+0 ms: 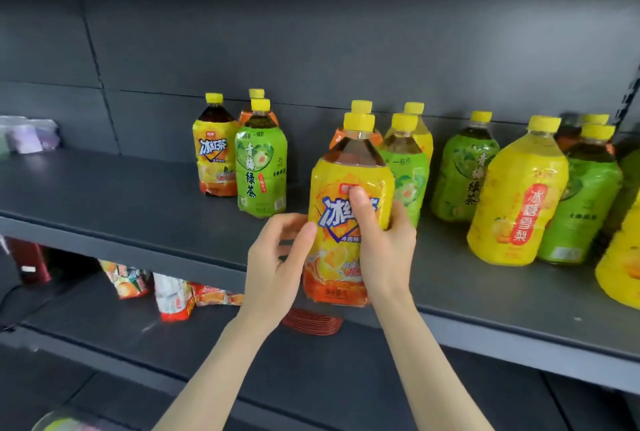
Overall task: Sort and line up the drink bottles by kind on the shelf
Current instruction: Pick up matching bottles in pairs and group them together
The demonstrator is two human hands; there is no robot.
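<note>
A big iced black tea bottle [349, 188] with a yellow-orange label and yellow cap stands at the front of the grey shelf [138, 202]. My right hand [384, 240] wraps its right side, thumb on the label. My left hand [277, 257] touches its lower left side. Farther back on the left, another iced black tea bottle [214, 150] stands beside a green tea bottle [261, 167]. To the right stand green tea bottles [460, 174] and a yellow pear drink bottle [516, 202].
More bottles crowd behind the held one and at the shelf's right end [620, 257]. Snack packets [173, 295] and a stack of red lids [311, 321] lie on the lower shelf. Pale packages [27, 139] sit at the far left.
</note>
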